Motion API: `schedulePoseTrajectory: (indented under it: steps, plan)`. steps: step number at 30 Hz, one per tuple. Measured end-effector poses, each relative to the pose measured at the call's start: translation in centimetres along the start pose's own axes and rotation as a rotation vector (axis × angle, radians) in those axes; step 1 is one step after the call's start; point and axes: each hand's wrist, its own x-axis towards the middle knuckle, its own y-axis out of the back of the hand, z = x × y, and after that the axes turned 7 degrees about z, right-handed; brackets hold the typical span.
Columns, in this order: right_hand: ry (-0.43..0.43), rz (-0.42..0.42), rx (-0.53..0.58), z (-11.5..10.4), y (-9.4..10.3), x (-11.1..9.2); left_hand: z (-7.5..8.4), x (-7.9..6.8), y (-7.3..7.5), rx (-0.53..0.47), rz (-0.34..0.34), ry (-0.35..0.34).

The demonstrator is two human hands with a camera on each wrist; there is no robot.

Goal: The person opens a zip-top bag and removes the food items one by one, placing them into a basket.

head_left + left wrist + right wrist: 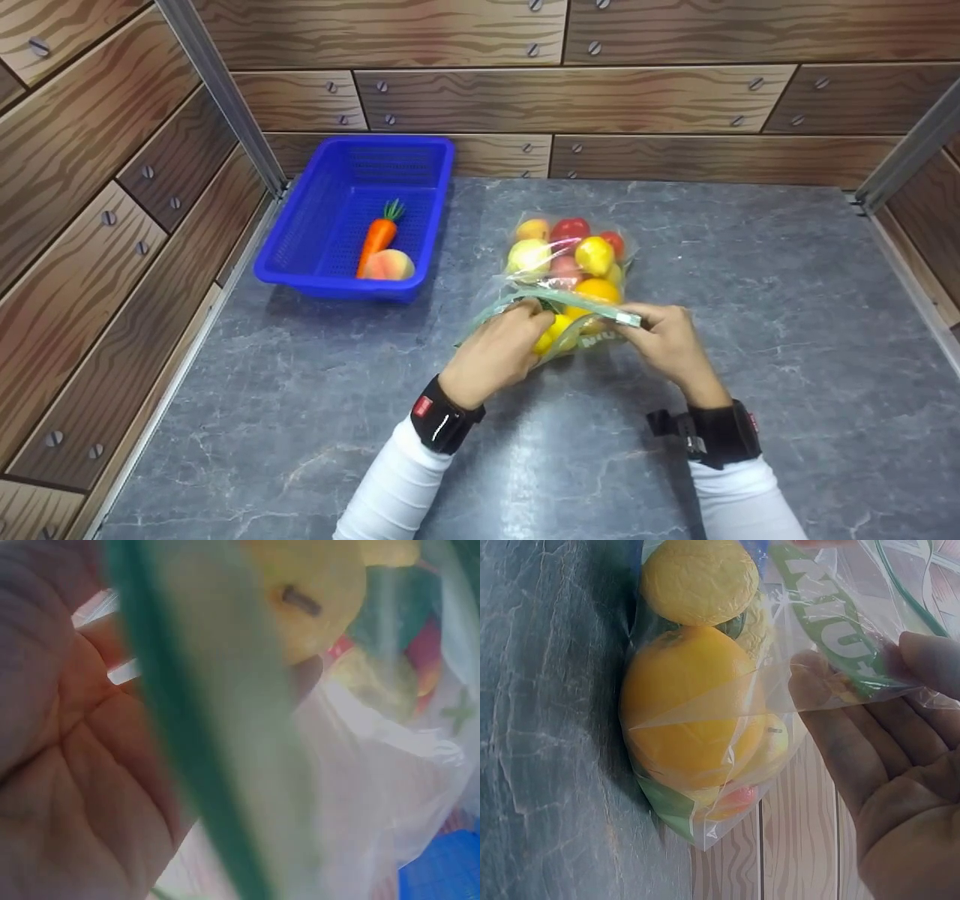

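Observation:
A clear zip bag [581, 251] with a green strip [577, 300] lies on the table, filled with several fruits. Inside are an orange [694, 701], a yellow lemon-like fruit [595, 256] and red ones [570, 229]. My left hand [499, 349] reaches into the bag's mouth, its fingers curled about a yellow fruit with a brown stem [315, 592]; bag film partly hides this grip. At the mouth's right end, my right hand [667, 341] pinches the bag's edge between thumb and fingers.
A blue plastic basket [270, 259] stands at the back left, holding a carrot [379, 238] and a peach [390, 265]. Wood-patterned walls [480, 97] close off the back and both sides of the grey marbled table [787, 315].

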Motion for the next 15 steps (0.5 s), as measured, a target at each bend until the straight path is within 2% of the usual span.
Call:
schedulePoseTrajectory:
  steps: [8, 15]
  plan:
    - [0.001, 0.001, 0.011, 0.0, 0.0, 0.0, 0.3, -0.5, 1.2, 0.052, 0.071, -0.029]
    - [0.003, 0.001, 0.019, 0.1, -0.1, 0.1, 0.2, -0.7, 2.4, -0.032, 0.086, -0.054]
